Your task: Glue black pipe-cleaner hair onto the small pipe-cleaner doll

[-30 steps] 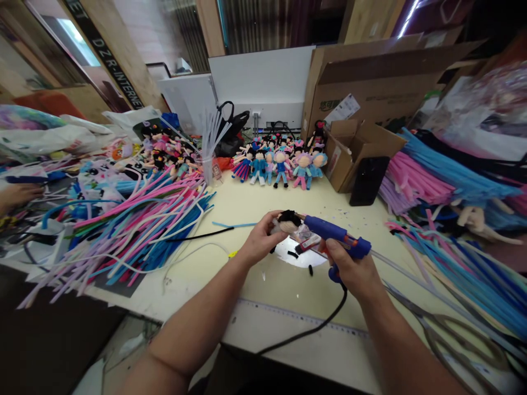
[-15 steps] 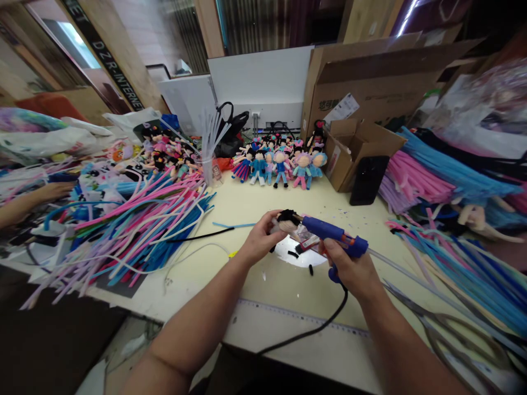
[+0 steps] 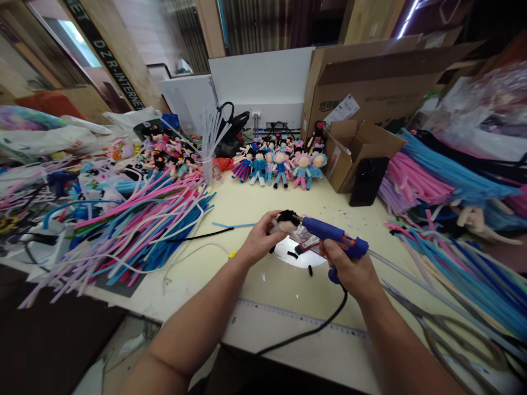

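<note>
My left hand [image 3: 262, 237] is closed round a small doll head [image 3: 288, 220] with black fuzzy hair and a pale face part. In my right hand [image 3: 349, 267] is a blue glue gun [image 3: 329, 231], my fingers wrapped round its handle. The gun's nozzle points left and meets the black hair, or lies very close to it. A long clear glue stick [image 3: 405, 270] sticks out of the gun's back, and a black cord [image 3: 307, 332] trails from its handle. Below the hands, short black fuzzy pieces [image 3: 310, 270] lie by a bright patch on the table.
Finished dolls [image 3: 280, 167] stand at the back. Piles of coloured pipe cleaners [image 3: 164, 225] lie left and right. Large scissors [image 3: 448, 329] rest at the right front. A black phone [image 3: 368, 181] leans on a small carton [image 3: 349, 148]. A ruler strip [image 3: 300, 316] runs along the front.
The other person's hand at the far left has gone out of view. My own hands, the doll head and the glue gun have barely moved.
</note>
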`<state>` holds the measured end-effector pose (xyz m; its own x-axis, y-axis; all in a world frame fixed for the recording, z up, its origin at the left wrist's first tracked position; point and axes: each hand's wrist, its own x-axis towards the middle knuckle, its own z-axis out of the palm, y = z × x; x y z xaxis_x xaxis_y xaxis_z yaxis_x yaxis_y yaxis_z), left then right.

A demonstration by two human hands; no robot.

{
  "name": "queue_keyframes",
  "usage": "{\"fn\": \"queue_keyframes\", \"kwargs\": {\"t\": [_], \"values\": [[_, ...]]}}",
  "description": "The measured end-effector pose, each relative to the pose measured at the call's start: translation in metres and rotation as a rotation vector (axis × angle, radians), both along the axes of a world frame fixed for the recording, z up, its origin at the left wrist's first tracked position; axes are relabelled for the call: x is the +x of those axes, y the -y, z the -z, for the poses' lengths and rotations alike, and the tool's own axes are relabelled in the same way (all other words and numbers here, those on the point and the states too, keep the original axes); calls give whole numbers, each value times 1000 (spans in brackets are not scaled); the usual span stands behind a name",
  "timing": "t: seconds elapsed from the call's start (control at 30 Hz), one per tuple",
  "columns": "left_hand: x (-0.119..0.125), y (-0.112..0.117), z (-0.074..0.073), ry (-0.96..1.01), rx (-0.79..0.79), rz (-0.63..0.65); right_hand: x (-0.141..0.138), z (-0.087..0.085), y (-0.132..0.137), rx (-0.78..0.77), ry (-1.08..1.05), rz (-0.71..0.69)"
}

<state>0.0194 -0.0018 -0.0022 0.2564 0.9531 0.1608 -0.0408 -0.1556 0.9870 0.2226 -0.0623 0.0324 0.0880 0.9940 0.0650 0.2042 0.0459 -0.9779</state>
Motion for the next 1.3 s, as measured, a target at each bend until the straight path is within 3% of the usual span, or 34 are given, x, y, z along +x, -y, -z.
{"fn": "queue_keyframes", "kwargs": {"t": [0.57, 1.3], "values": [[2, 0, -4, 39, -29, -18, 8, 4, -5, -5, 134, -35], [3, 2, -12, 152, -174, -5, 4, 5, -4, 9, 93, 15]]}}
